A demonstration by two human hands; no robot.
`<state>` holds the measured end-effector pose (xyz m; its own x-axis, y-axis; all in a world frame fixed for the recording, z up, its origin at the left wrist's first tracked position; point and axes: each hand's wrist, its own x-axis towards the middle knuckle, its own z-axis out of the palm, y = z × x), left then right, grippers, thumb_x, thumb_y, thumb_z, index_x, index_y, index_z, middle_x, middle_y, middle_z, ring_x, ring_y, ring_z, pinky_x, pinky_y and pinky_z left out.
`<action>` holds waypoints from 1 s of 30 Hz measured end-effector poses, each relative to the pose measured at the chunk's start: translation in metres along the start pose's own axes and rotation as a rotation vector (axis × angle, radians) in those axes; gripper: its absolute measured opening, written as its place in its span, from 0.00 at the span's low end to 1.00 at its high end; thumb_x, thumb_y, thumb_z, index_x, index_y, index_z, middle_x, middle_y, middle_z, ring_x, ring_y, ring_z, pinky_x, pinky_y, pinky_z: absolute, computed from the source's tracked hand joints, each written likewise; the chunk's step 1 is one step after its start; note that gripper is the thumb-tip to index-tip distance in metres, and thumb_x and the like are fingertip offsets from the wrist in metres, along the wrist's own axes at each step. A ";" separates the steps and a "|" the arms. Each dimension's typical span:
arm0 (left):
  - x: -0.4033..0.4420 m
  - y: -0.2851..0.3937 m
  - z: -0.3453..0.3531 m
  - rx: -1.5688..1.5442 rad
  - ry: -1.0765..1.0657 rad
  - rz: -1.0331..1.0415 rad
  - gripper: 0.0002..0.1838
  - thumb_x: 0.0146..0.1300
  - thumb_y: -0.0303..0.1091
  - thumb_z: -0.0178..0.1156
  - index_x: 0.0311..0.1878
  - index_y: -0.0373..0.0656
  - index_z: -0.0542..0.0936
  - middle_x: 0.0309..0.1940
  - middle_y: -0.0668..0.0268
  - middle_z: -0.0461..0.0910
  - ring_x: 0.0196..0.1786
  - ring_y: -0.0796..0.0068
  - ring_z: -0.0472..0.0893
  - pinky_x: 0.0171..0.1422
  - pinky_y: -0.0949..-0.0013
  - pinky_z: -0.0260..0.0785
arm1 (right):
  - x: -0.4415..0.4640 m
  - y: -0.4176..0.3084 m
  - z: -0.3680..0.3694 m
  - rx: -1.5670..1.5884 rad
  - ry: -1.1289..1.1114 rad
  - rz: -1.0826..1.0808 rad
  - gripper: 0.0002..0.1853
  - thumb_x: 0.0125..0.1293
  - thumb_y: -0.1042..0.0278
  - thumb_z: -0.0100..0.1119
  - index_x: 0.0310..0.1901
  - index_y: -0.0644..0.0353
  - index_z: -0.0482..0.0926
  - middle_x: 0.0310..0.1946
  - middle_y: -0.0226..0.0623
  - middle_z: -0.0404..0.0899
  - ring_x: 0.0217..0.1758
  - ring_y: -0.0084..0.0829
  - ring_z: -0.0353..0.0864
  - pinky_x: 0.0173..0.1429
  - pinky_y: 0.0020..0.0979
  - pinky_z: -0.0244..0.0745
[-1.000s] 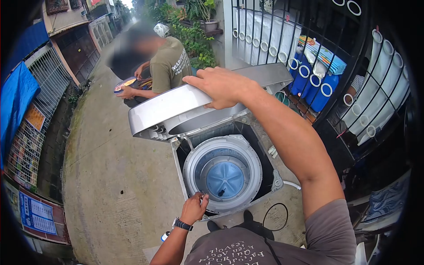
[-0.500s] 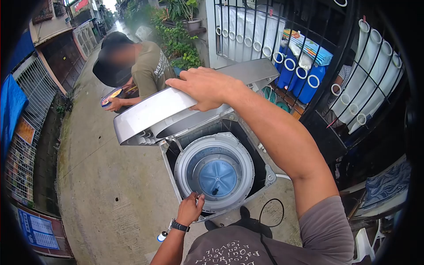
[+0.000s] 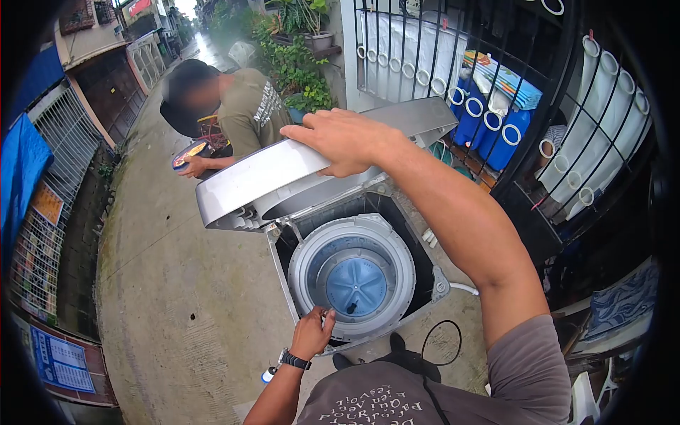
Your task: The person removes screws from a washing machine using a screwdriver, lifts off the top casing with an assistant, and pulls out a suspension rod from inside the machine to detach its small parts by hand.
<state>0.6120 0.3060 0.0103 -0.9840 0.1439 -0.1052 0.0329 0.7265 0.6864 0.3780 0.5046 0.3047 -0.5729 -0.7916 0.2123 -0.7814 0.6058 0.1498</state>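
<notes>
A top-load washing machine with its top cover (image 3: 248, 178) tilted up stands in front of me. My right hand (image 3: 343, 144) grips the upper edge of that cover, fingers over the top. Below it, the round wash tub (image 3: 304, 283) shows a blue pulsator (image 3: 363, 278) at its bottom. A small black thing (image 3: 351, 308), too small to name, appears on the pulsator. My left hand (image 3: 310, 336) is at the near rim of the machine, fingers curled and pinched together. Whatever they hold, if anything, I cannot make out.
Another person (image 3: 244, 120) bends behind the cover, holding a round, colourful container (image 3: 190, 154). A black cable loop (image 3: 457, 340) and a white hose (image 3: 464, 288) lie at the right. A barred gate (image 3: 489, 78) with blue drums (image 3: 496, 134) stands behind. A white-and-blue bottle (image 3: 268, 374) is beside my left wrist.
The view has turned slightly, so the machine and both hands sit a little further right in the picture. My right hand keeps its hold on the cover; my left hand stays pinched.
</notes>
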 end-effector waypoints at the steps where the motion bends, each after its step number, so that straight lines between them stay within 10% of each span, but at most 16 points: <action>1: 0.000 -0.002 0.001 -0.005 0.010 0.017 0.23 0.75 0.50 0.55 0.46 0.33 0.80 0.31 0.40 0.84 0.38 0.38 0.85 0.43 0.46 0.77 | 0.001 0.001 0.000 0.003 -0.001 -0.001 0.45 0.56 0.62 0.75 0.74 0.56 0.63 0.53 0.47 0.78 0.59 0.49 0.78 0.63 0.46 0.74; 30: 0.011 -0.033 -0.022 -0.097 0.212 0.049 0.19 0.73 0.43 0.55 0.51 0.33 0.75 0.33 0.39 0.84 0.39 0.35 0.84 0.44 0.45 0.77 | 0.002 -0.002 -0.007 0.017 -0.012 -0.026 0.45 0.54 0.65 0.75 0.73 0.58 0.63 0.53 0.46 0.76 0.60 0.49 0.76 0.64 0.46 0.73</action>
<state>0.5963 0.2688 0.0018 -0.9967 0.0254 0.0766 0.0746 0.6529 0.7538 0.3800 0.5019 0.3118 -0.5554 -0.8078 0.1973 -0.8000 0.5839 0.1384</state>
